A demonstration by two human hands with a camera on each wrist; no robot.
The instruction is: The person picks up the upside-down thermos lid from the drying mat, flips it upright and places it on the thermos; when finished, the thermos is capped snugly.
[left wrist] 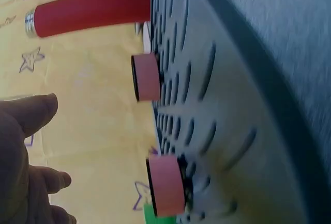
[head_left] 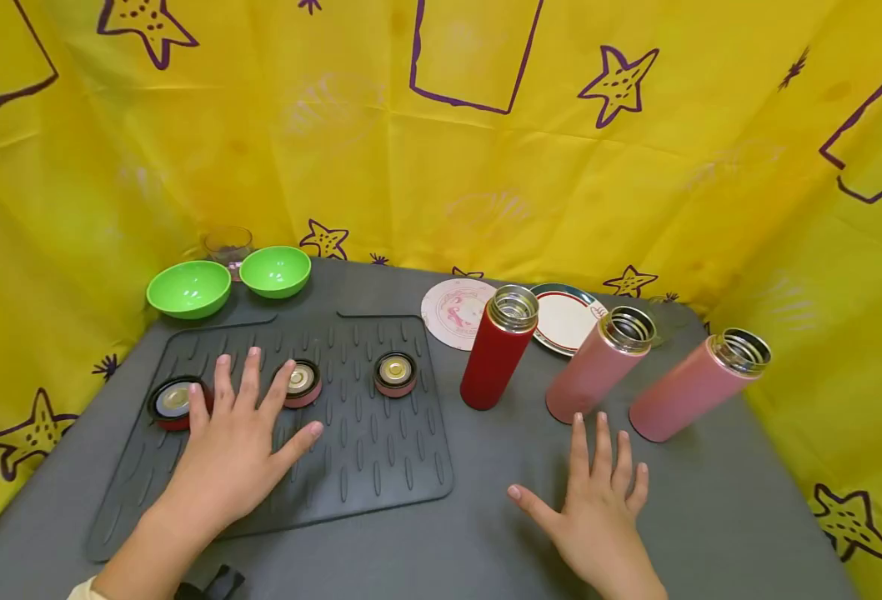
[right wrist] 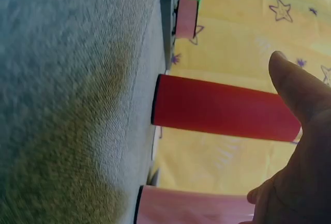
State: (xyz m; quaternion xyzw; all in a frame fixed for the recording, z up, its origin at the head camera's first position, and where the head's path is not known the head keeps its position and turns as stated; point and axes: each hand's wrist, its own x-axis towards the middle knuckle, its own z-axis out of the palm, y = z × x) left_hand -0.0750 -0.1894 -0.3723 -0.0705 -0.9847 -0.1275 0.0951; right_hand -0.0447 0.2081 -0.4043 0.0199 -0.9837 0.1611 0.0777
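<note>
My left hand [head_left: 233, 454] hovers with spread fingers over the dark ridged mat [head_left: 366, 467], holding nothing. Three bottle lids lie upside down on that mat: a red one [head_left: 174, 418] by my left fingertips, a pink one [head_left: 308, 398] partly behind my forefinger, and another pink lid [head_left: 395, 387] further right. My right hand [head_left: 598, 525], also spread and holding nothing, is above the table in front of the bottles. Upright and lidless stand a red bottle [head_left: 495, 358], a pink bottle [head_left: 591, 375] near my right fingertips, and a second pink bottle [head_left: 684, 396] at the right.
Two green bowls [head_left: 189, 292] and a clear glass [head_left: 228, 243] stand at the back left. Behind the bottles lie a pink-patterned disc [head_left: 452, 312] and a rimmed plate [head_left: 564, 321]. A yellow curtain [head_left: 441, 167] surrounds the grey table [head_left: 501, 467]. A black strap [head_left: 219, 583] shows at the front edge.
</note>
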